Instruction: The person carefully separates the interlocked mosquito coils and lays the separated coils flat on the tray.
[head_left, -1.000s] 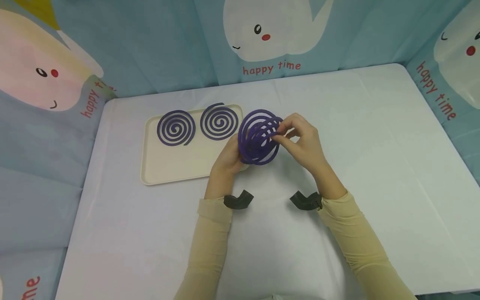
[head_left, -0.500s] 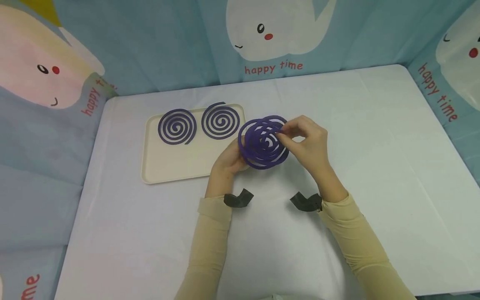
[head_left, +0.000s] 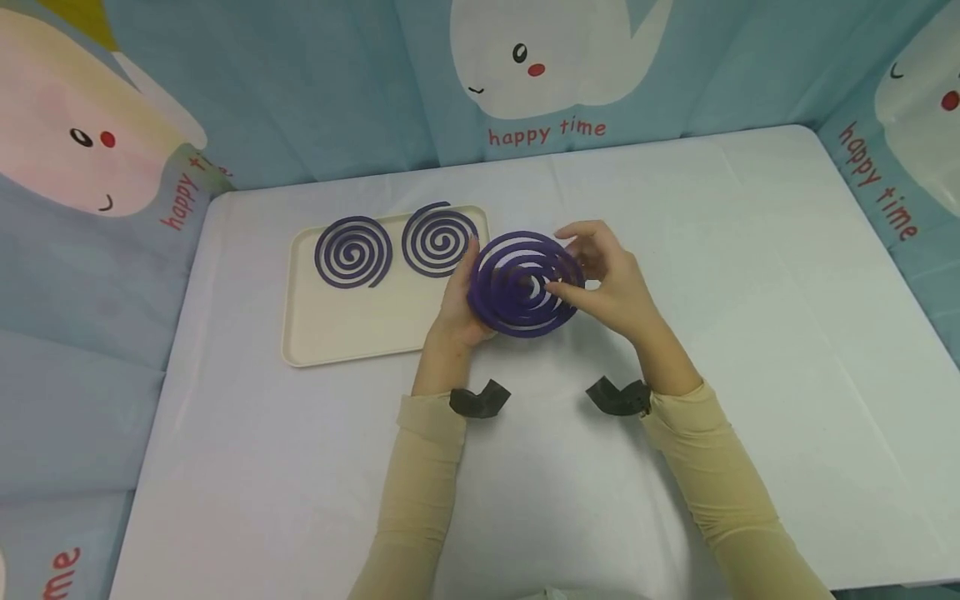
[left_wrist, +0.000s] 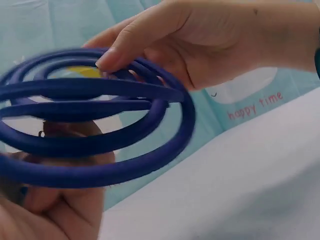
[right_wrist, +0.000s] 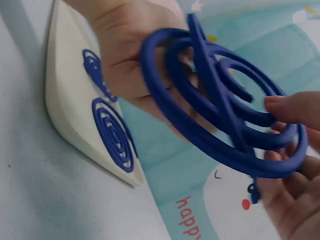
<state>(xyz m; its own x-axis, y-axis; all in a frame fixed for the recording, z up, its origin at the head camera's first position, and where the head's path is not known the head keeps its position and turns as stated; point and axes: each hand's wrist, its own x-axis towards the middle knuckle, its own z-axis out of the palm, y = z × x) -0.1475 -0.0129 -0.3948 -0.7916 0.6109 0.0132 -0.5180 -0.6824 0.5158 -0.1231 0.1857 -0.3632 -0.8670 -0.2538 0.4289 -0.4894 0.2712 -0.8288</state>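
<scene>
Purple-blue mosquito coils (head_left: 507, 293), seemingly a nested pair, are held up above the table between both hands. My left hand (head_left: 454, 312) supports them from the left and below, thumb up at the rim and fingers behind the rings. At the right side my right hand (head_left: 611, 287) pinches the rings, thumb on the near face and some fingers behind. In the left wrist view one arm of the coil (left_wrist: 100, 175) stands apart from the rings above it. A straight-looking edge of coil (right_wrist: 215, 90) crosses the tilted rings in the right wrist view.
A cream tray (head_left: 337, 337) lies left of the hands. On it are two single coils, one at left (head_left: 350, 254) and one at right (head_left: 441, 242), whose outer end overhangs the far rim. A curtain (head_left: 360, 92) borders the white table (head_left: 750, 333).
The held coils have turned and look more aligned, less crossed than before. My right hand has shifted its grip, fingers spreading behind the rings. The left thumb has come up at the rim.
</scene>
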